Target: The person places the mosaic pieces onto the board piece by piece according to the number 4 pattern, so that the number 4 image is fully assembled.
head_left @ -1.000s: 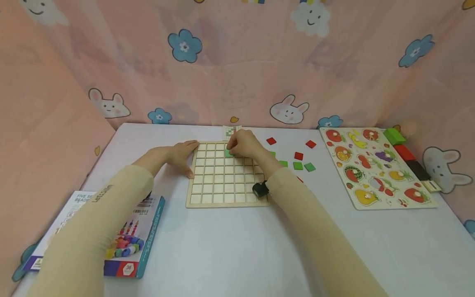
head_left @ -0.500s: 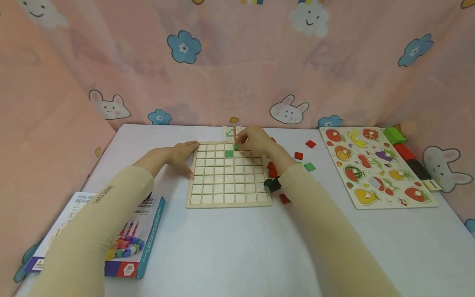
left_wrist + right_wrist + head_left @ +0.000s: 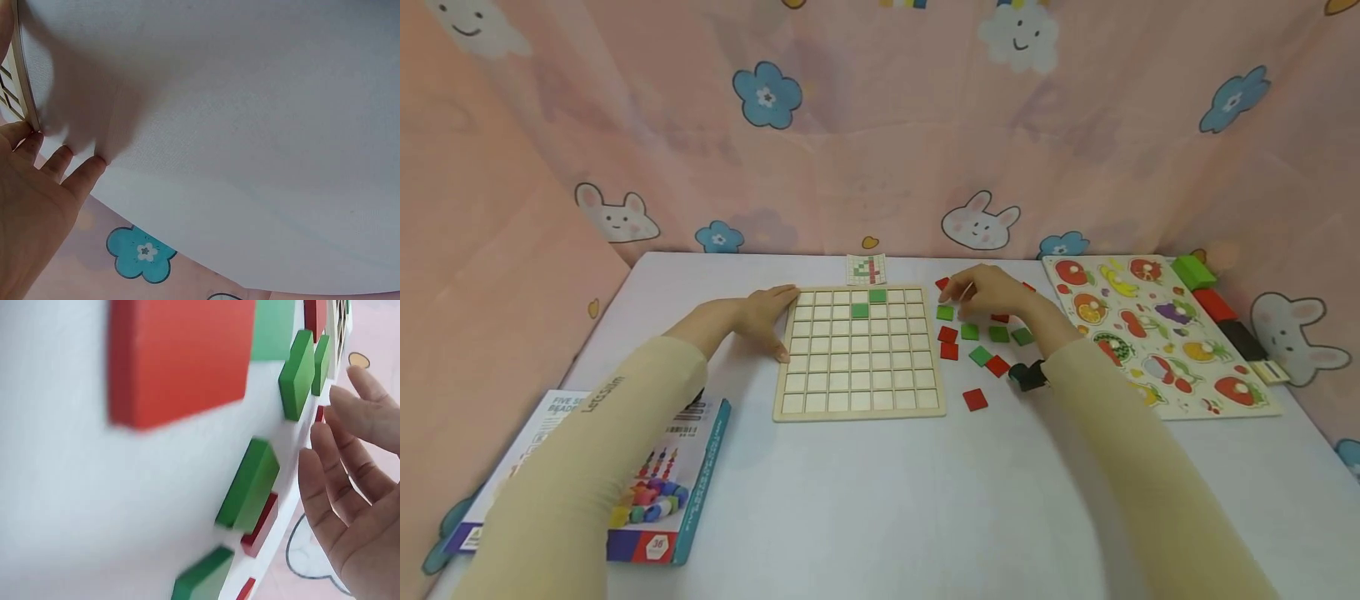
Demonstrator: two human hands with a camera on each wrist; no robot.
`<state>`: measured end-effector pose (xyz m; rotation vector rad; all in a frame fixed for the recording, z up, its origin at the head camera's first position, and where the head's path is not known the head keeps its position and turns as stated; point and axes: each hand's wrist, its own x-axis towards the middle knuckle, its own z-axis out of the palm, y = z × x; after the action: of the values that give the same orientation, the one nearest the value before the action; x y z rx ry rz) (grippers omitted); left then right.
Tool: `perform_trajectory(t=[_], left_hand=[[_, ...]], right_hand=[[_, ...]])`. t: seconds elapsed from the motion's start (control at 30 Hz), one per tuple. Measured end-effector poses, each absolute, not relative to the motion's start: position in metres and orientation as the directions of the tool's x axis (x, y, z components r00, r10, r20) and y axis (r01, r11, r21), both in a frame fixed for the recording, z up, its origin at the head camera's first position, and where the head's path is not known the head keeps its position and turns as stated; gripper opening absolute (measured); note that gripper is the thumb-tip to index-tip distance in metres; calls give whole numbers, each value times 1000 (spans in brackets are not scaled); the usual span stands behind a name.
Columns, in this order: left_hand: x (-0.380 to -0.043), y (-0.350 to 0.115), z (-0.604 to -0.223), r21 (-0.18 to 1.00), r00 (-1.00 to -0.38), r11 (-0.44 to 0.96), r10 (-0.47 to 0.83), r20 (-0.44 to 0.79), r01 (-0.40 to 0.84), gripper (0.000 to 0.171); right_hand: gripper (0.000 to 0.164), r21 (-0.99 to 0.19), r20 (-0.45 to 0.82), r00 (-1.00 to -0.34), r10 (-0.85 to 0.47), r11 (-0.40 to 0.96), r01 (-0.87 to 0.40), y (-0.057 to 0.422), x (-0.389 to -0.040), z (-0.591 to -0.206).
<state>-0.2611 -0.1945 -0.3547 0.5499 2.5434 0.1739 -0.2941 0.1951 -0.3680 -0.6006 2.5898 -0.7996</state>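
A wooden grid board (image 3: 861,364) lies on the white table, with one green tile (image 3: 860,310) in its second row and another green tile (image 3: 877,296) in the top row. My left hand (image 3: 760,319) rests at the board's left edge, thumb and fingers spread; in the left wrist view the left hand (image 3: 37,200) touches the frame and tabletop. Over the loose tiles right of the board hovers my right hand (image 3: 992,290). Its fingers are loosely bent, and the right wrist view shows nothing in the hand (image 3: 362,481). Nearest below is a loose green tile (image 3: 945,312).
Loose red tiles (image 3: 975,400) and green tiles (image 3: 998,333) are scattered right of the board. A small pattern card (image 3: 867,269) lies behind it. A fruit puzzle board (image 3: 1157,333) and coloured blocks (image 3: 1215,305) occupy the right; a box (image 3: 700,492) sits front left.
My right hand has left the second-row tile, then let go of a green tile in the top row and moved right over the loose tiles. The left hand has stayed put.
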Motion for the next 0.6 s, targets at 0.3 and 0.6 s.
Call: perform_trajectory(t=[0.3,0.6], left_hand=[[-262,-194,-356,234,-775,903,429,-464,360,117],[-260,-194,-355,230,-779,907,422,-465,354,119]], right_hand=[[33,-574,-266,-832,-487,774,-269,208,-287,-366],[30,-558,-250,-845,-472,784,-273,211,-284,-370]])
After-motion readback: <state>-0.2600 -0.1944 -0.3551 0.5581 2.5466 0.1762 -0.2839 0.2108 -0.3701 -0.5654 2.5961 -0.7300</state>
